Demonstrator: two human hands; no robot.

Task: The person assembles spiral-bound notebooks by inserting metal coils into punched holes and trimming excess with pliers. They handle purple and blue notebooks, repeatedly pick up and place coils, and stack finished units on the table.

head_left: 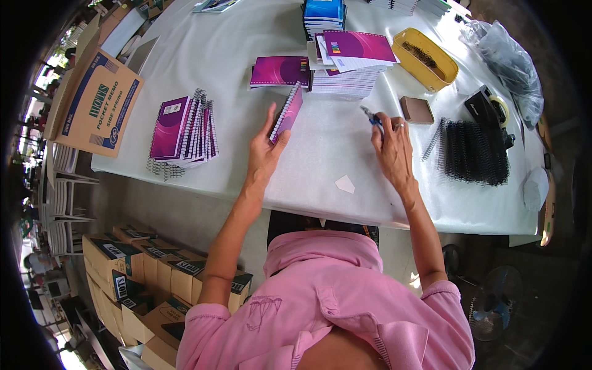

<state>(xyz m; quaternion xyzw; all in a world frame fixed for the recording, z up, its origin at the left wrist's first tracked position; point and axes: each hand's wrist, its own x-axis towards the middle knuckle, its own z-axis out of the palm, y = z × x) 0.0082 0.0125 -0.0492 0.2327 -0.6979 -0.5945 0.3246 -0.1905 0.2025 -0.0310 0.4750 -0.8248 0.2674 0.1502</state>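
Observation:
My left hand [264, 154] grips a small purple spiral notebook [290, 112], tilted on edge with its wire-bound side toward me. In my right hand [395, 151] are small pliers [370, 115] with blue handles, their metal tips pointing up and left, apart from the notebook. Beyond the notebook lies a purple cover [277, 71], beside a stack of loose punched pages [345, 83] topped with more purple covers [364, 46]. At the left, several bound purple notebooks [169, 129] stand fanned in a pile with loose spirals sticking out beneath.
Black spiral coils [472, 151] lie at right beside a black tape dispenser [484, 108] and a brown block [417, 111]. A yellow tray [450, 77] holds small dark coils. A paper scrap [345, 184] lies near the front edge. A cardboard box [98, 102] flanks the table's left side.

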